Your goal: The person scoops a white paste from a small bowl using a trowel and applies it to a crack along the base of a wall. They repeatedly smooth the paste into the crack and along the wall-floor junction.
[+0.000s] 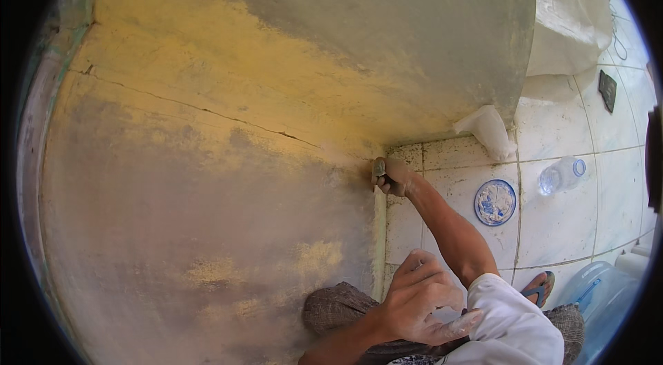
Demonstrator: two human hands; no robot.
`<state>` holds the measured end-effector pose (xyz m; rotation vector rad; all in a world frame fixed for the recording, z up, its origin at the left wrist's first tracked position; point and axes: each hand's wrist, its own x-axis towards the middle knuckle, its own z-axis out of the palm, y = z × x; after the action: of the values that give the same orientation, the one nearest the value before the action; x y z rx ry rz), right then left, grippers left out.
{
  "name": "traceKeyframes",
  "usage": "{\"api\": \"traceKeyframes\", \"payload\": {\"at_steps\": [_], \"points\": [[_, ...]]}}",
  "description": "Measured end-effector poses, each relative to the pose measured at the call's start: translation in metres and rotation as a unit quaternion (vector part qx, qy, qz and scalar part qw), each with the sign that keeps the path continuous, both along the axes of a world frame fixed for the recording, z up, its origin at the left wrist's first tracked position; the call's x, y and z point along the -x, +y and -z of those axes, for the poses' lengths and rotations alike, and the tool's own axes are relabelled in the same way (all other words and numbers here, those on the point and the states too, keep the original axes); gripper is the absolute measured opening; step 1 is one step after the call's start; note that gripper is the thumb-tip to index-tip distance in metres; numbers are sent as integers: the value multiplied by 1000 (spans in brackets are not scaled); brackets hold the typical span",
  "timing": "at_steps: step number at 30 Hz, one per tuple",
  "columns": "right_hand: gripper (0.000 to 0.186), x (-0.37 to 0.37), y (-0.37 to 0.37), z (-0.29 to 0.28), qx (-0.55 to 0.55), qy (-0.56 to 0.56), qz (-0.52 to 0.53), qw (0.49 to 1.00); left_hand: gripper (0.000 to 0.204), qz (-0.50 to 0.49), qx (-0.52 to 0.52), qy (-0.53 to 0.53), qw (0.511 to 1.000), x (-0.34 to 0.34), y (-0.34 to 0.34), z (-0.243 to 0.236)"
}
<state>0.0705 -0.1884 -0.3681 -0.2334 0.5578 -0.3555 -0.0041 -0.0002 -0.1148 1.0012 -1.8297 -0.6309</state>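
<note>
My right hand (394,176) reaches to the inner corner where two walls meet the tiled floor. Its fingers are closed around a small grey-dark object, mostly hidden, whose kind I cannot make out; it is at the wall (228,206). That wall is worn grey with yellow patches, and a long crack (207,111) runs across it toward my right hand. Nearer to me, my left hand (425,303) is raised above my knee, its fingers bent and the thumb apart, holding nothing. Pale dust coats its fingertips and thumb.
On the white tiles (456,199) right of my arm lie a round blue-rimmed dish (495,214) with whitish material and a clear plastic bottle (561,176). White plastic (487,131) lies by the wall's end. A sandalled foot (539,289) and a large bluish clear container (602,303) are at lower right.
</note>
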Motion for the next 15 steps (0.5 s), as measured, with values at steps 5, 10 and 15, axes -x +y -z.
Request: {"api": "traceKeyframes", "payload": {"at_steps": [5,10,15], "points": [[28,3,-36,-69,-27,-54,-23,998,30,1,58,42,997,-4,4,-11],[28,15,-28,-153,-21,-98,-42,994,29,-2,108,84,991,-17,18,-24],[22,29,-3,-189,165,-122,-36,978,33,-13,186,95,978,-25,22,-19]]}}
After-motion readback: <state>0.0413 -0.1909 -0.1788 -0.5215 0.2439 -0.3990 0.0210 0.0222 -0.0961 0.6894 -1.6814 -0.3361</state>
